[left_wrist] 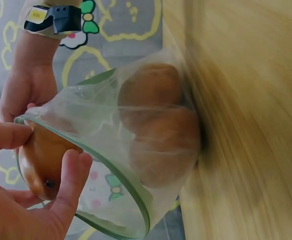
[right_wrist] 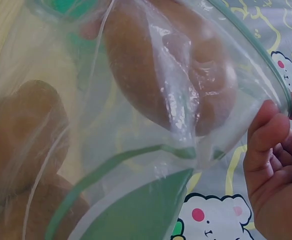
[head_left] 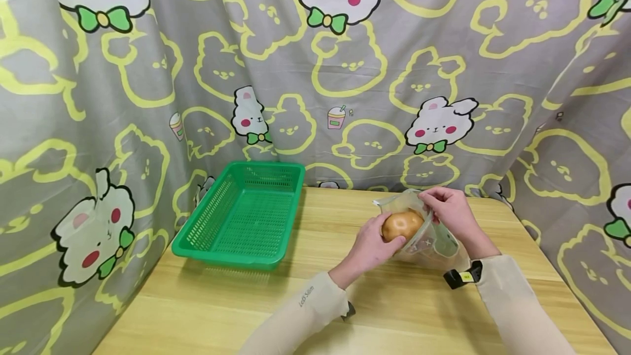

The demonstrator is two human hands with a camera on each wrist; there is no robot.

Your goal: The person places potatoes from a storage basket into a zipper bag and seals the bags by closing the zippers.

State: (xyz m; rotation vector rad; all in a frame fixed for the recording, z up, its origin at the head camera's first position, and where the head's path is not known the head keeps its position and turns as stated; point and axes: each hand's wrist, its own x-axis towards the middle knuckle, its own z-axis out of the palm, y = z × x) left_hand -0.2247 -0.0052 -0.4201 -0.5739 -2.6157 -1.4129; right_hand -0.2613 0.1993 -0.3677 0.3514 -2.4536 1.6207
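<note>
In the head view, my left hand holds a glossy orange-brown, rounded, lobed object at the mouth of a clear zip bag with a green rim. The left wrist view shows its fingers and thumb spread around that object, which has a small dark spot on one end. My right hand pinches the bag's rim on the far side, drawing the mouth wide. Two similar brown objects lie at the bottom of the bag, seen through the film.
A green plastic basket with perforated walls stands on the left of the wooden table, with nothing in it. A grey curtain printed with cartoon animals hangs behind and on both sides.
</note>
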